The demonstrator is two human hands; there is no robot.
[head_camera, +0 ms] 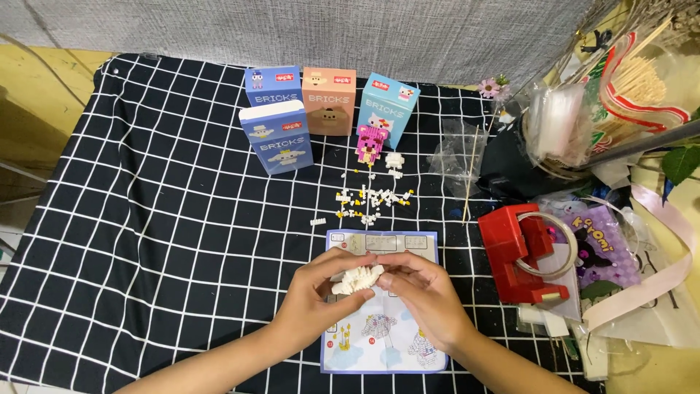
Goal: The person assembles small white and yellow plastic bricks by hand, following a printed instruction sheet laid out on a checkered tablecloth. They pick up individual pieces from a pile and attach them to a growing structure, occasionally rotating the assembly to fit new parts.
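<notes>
Both hands meet over a light-blue instruction sheet (408, 244) near the front of the black grid-patterned cloth (168, 219). My left hand (321, 292) and my right hand (423, 292) together grip a small white brick build (357, 279), fingers closed around its ends. Behind the sheet lie several loose white and yellow mini bricks (372, 198). A finished pink brick figure (370, 143) stands just beyond them, with a small white brick cluster (394, 160) beside it.
Several brick boxes stand at the back: two blue (277, 135), one tan (329, 101), one light blue (387, 108). A red tape dispenser (521, 255) sits right of the sheet. Plastic bags, ribbon and clutter (620, 182) crowd the right edge.
</notes>
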